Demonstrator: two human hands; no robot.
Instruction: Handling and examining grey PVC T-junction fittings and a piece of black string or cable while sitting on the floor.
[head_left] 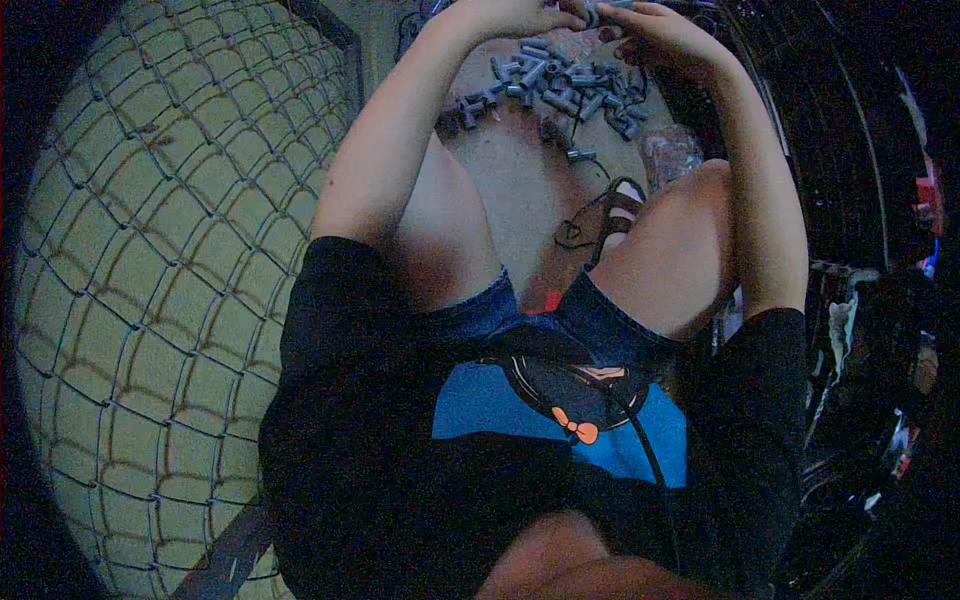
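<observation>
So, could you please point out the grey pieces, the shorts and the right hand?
Grey pieces (561,101), head view: middle of the pile.
Shorts (608,320), head view: right leg.
Right hand (674,40), head view: its back.

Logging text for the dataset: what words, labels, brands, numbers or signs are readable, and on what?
None can be read.
Grey tubular pieces: too small and blurred to show any marking.
Black shirt: a print with an orange bow, no readable words.
Red item at the right edge: too blurred to tell.
</observation>
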